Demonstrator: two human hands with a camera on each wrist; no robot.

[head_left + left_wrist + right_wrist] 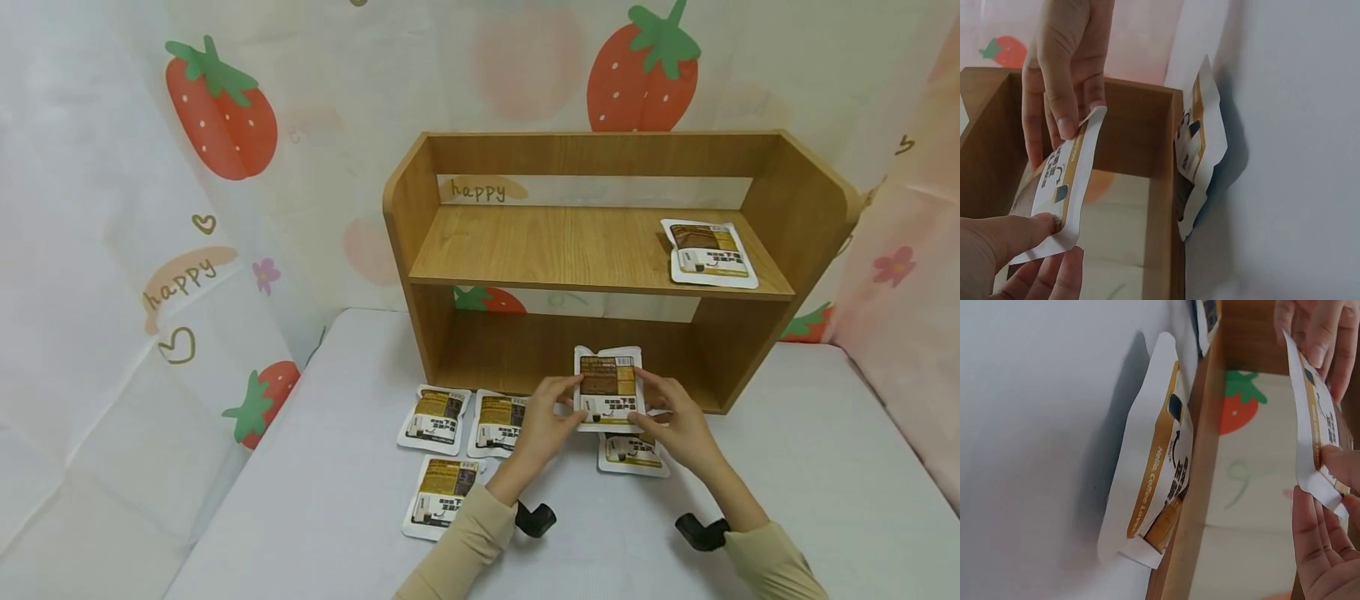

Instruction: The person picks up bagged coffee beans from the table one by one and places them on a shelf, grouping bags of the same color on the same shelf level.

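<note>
A flat white coffee pouch [609, 387] with a brown and yellow label is held up in front of the lower shelf. My left hand [542, 421] pinches its left edge, thumb on the printed face and fingers behind. On the opposite edge my right hand [678, 425] pinches it the same way. Below the held pouch, another coffee pouch [633, 457] lies on the table, partly covered in the head view. In the right wrist view this lying pouch [1154, 450] shows "Hello, Coffee Lover" lettering.
A two-level wooden shelf [540, 250] stands at the back of the white table [300, 500]. One pouch [711, 254] lies at the right of its upper board. Left of my hands are more pouches: one [435, 419], a second [495, 425] and a third [442, 497].
</note>
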